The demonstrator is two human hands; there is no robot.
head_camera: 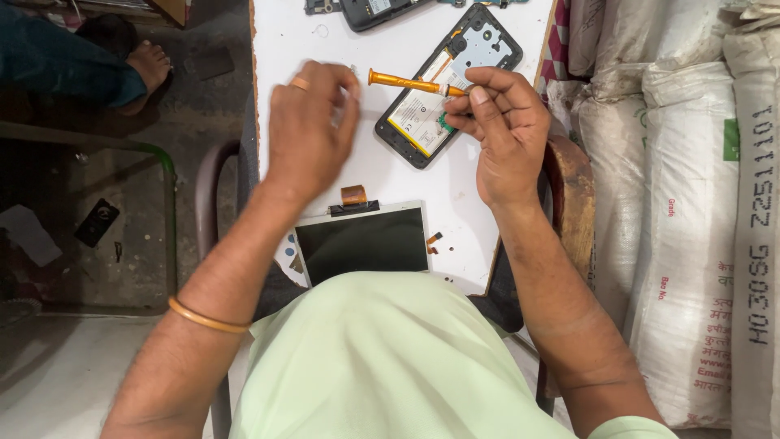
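My right hand (500, 130) grips an orange screwdriver (404, 82) that lies level, its handle pointing left over the white table (309, 41). Under it lies an opened phone body (443, 89) with its back off, a white battery showing inside. My left hand (311, 126), a ring on one finger, hovers curled over the table left of the phone; its fingertips pinch together and whether something small is between them cannot be seen. A loose phone screen (363, 241) with an orange flex cable lies near my chest.
Another dark phone part (370, 12) lies at the table's far edge. White woven sacks (691, 203) are stacked on the right. Another person's bare foot (146, 69) rests on the floor at upper left. A green metal frame (154, 162) stands at left.
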